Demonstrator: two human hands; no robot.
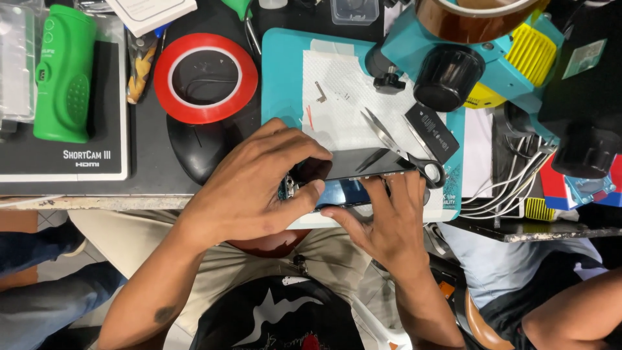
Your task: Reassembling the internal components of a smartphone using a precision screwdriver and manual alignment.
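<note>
While your left hand (249, 188) pinches the phone (350, 175) at the mat (282, 78) edge and your right hand (389, 217) grips its underside, its screen looks partly lifted, not yet separated.

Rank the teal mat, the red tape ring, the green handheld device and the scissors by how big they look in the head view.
1. Teal mat, partly covered.
2. and 3. Red tape ring and green handheld device: too alike to rank.
4. Scissors, partly hidden behind the phone.
</note>
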